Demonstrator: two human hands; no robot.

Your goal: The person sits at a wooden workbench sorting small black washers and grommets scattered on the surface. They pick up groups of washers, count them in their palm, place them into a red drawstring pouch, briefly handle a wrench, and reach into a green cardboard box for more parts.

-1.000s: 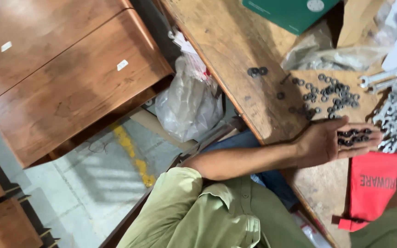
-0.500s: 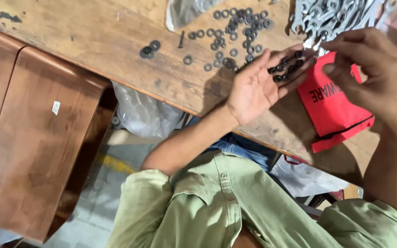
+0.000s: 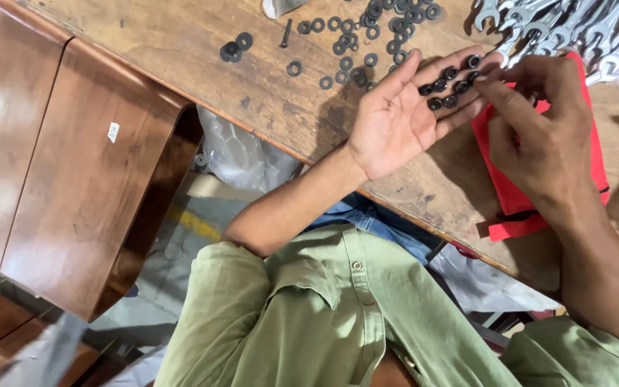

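**Black nuts held in open palm above wooden tabletop**

The left hand (image 3: 395, 122) is held palm-up and open, fingers extended, above the wooden tabletop (image 3: 180, 50). A cluster of small black nuts (image 3: 451, 84) rests on its fingers, near the fingertips.

The right hand (image 3: 539, 136) is positioned just beside the left, back of the hand toward the camera. Its fingers are curled, with the fingertips (image 3: 483, 80) brought together at the edge of the nut cluster, touching or nearly touching one nut; whether a nut is actually pinched cannot be told.

Beneath the right hand lies a red cloth pouch (image 3: 510, 193) flat on the tabletop. Beyond both hands, a scatter of dark washers (image 3: 356, 39) is spread across the wood. Among them lies a single dark bolt (image 3: 285, 33), and two washers (image 3: 235, 47) sit apart toward the left. A set of silver combination wrenches (image 3: 560, 25) lies at the far right, beside the pouch.

The person wears an olive-green shirt (image 3: 324, 315). A brown wooden cabinet (image 3: 59, 165) stands beside the tabletop edge.
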